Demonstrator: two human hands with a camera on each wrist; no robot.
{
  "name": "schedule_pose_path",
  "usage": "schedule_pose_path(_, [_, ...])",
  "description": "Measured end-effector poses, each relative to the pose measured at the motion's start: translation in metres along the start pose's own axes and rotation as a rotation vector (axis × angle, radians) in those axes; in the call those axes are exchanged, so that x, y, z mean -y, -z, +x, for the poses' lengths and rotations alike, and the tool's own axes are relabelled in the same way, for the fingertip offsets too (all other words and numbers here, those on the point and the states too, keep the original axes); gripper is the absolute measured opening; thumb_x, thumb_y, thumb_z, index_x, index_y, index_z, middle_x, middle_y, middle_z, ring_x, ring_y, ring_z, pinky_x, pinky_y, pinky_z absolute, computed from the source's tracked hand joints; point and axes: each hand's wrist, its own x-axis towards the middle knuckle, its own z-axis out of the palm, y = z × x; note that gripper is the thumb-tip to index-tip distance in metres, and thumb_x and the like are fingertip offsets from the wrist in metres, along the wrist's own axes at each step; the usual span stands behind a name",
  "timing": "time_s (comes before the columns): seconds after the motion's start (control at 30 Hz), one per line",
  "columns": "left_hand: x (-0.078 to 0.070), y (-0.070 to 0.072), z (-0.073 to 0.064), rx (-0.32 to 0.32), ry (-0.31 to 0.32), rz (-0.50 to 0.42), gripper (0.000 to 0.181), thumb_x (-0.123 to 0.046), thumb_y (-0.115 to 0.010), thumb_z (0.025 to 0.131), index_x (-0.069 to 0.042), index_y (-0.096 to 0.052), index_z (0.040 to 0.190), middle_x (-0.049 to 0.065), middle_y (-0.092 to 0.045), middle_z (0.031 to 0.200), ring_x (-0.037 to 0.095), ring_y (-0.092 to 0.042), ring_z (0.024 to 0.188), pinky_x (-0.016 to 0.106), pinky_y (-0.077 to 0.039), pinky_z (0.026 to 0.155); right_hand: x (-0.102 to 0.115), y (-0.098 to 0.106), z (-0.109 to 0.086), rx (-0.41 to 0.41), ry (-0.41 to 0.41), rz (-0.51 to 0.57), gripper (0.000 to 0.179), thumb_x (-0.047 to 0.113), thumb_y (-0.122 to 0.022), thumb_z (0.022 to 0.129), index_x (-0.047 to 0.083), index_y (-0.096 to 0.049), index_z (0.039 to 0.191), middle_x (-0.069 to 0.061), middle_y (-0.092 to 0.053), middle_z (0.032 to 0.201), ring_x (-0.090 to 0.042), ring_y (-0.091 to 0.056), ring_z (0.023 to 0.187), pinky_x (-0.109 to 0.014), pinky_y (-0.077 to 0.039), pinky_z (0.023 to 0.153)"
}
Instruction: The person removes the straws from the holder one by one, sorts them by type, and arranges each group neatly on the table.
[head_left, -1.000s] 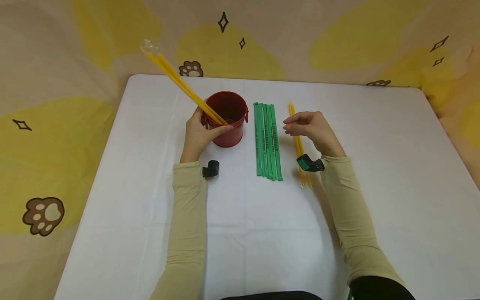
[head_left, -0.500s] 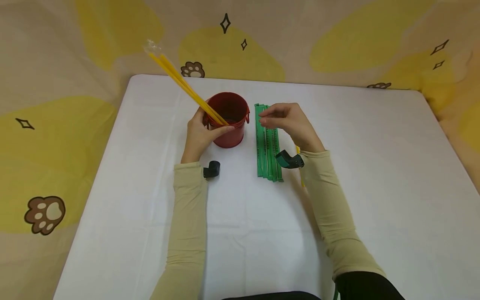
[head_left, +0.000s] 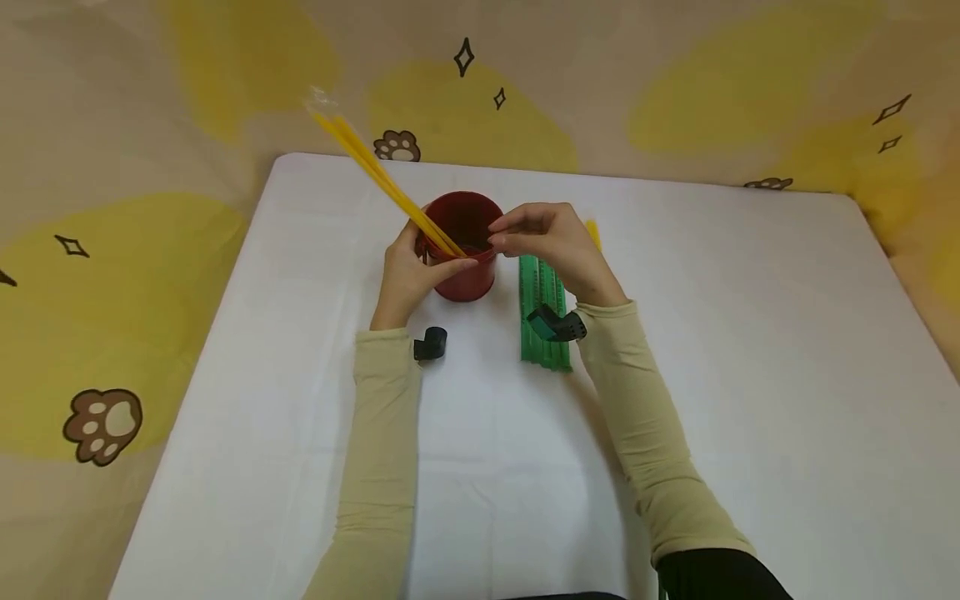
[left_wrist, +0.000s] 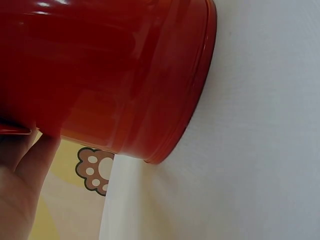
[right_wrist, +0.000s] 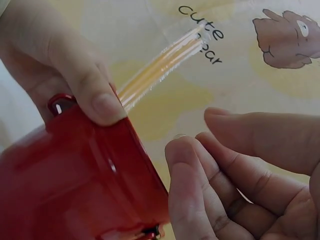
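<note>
A small red bucket [head_left: 467, 283] stands on the white table, its opening facing up. My left hand [head_left: 408, 275] grips it from the left, thumb over the rim and fingers round the far side. Two yellow straws [head_left: 375, 172] in clear wrap lean out of the bucket towards the upper left. At the bucket's right rim is my right hand [head_left: 551, 242]. In the right wrist view its thumb [right_wrist: 265, 137] is apart from the loosely bent fingers, with nothing held between them. The left wrist view shows the bucket's side [left_wrist: 110, 65] and base close up.
Several long green printed packets [head_left: 543, 333] lie side by side right of the bucket, partly under the right hand. Another yellow straw end [head_left: 592, 232] shows beyond that hand. A patterned yellow and beige cloth [head_left: 517, 133] hangs behind the table.
My right hand has moved left, from above the yellow straws on the table, across the green packets, to the bucket's rim. The left hand keeps its grip on the bucket.
</note>
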Motion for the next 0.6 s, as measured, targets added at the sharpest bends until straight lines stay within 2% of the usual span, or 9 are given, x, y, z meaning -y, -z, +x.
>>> schedule_pose_path(0.3, [0.002, -0.003, -0.002, 0.013, 0.012, 0.013, 0.077, -0.022, -0.084, 0.071, -0.008, -0.045, 0.136, 0.008, -0.055, 0.125, 0.019, -0.048, 0.102, 0.03, -0.046, 0.087, 0.006, -0.015, 0.002, 0.005, 0.028, -0.021, 0.024, 0.008, -0.069, 0.085, -0.008, -0.065, 0.103, -0.015, -0.069, 0.092, -0.027, -0.064, 0.084, -0.034, -0.053, 0.081])
schedule_pose_path(0.5, [0.004, 0.001, -0.001, 0.009, -0.018, 0.012, 0.074, -0.021, -0.083, 0.073, -0.008, -0.046, 0.135, 0.007, -0.056, 0.124, 0.019, -0.049, 0.102, 0.031, -0.046, 0.089, 0.007, -0.028, 0.013, 0.02, 0.062, -0.058, 0.025, 0.011, -0.07, 0.085, -0.006, -0.067, 0.103, -0.011, -0.069, 0.089, -0.037, -0.06, 0.082, -0.028, -0.046, 0.061])
schedule_pose_path(0.6, [0.005, 0.004, -0.001, 0.003, -0.025, 0.0, 0.073, -0.02, -0.083, 0.072, -0.008, -0.047, 0.134, 0.007, -0.056, 0.125, 0.018, -0.05, 0.106, 0.032, -0.046, 0.093, 0.009, -0.036, 0.022, 0.032, 0.055, -0.029, 0.022, 0.009, -0.07, 0.085, -0.005, -0.067, 0.102, -0.009, -0.069, 0.089, -0.034, -0.062, 0.083, -0.028, -0.052, 0.066])
